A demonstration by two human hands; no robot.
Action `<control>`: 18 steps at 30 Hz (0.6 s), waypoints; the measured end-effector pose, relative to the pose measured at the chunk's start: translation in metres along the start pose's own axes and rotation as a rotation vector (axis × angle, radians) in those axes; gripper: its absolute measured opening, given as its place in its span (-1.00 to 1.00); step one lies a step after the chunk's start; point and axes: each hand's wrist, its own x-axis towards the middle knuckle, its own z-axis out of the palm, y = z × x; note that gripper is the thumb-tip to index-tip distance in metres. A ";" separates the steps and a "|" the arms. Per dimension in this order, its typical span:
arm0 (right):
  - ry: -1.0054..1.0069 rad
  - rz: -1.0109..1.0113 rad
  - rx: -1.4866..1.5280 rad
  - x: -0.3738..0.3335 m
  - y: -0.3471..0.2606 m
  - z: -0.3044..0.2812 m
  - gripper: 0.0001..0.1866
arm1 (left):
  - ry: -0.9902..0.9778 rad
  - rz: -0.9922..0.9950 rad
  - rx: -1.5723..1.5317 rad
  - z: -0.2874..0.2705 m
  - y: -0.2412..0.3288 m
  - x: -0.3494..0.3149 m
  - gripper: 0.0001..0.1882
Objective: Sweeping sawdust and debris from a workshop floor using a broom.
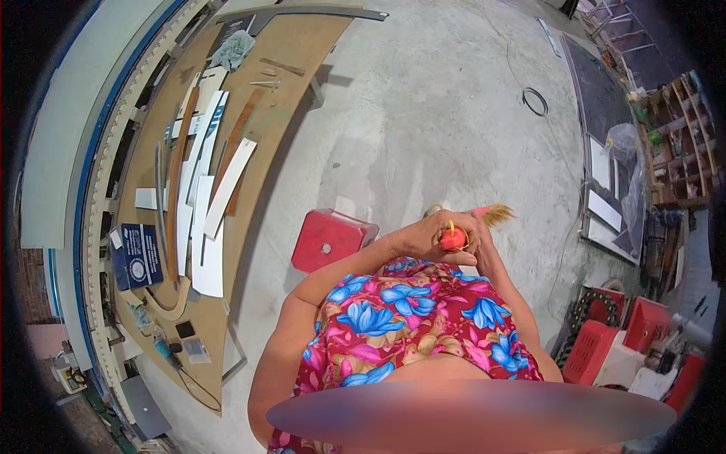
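Observation:
In front of my flowered top I hold a broom, its handle pointing up toward the head view. The round red end of the handle (454, 239), with a yellow loop on it, sticks out of my left hand (425, 236), whose fingers are wrapped around it. My right hand (482, 231) is close beside and lower, against the handle; its fingers are mostly hidden. Beyond the hands, straw-coloured bristles (497, 215) show near the floor, with a pink part beside them.
A red stool (327, 242) stands to the left of my hands. Farther left, a brown worktable (276, 125) bears white strips, a dark blue box and tools. Red machines (605, 340), dark panels and a wooden shelf (684, 136) line the right. A black coil (535, 101) lies on the floor.

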 end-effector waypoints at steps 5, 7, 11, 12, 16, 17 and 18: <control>-0.093 0.095 -0.114 0.040 -0.025 0.020 -0.83 | 0.191 0.068 0.034 -0.008 0.018 -0.005 -0.78; -0.126 0.136 -0.236 0.043 -0.037 0.035 -0.82 | 0.267 0.108 0.068 -0.007 0.023 -0.006 -0.78; -0.139 0.166 -0.356 0.020 -0.052 0.083 -0.87 | 0.405 0.141 0.130 0.003 0.021 -0.014 -0.75; -0.216 0.192 -0.321 0.032 -0.056 0.074 -0.89 | 0.411 0.176 0.162 0.005 0.022 -0.012 -0.75; -0.214 0.222 -0.239 0.037 -0.055 0.080 -0.89 | 0.448 0.189 0.169 0.010 0.021 -0.013 -0.74; -0.214 0.226 -0.244 0.040 -0.055 0.079 -0.89 | 0.458 0.219 0.225 0.010 0.022 -0.013 -0.74; -0.171 0.244 -0.266 0.045 -0.055 0.077 -0.88 | 0.468 0.250 0.281 0.010 0.023 -0.013 -0.74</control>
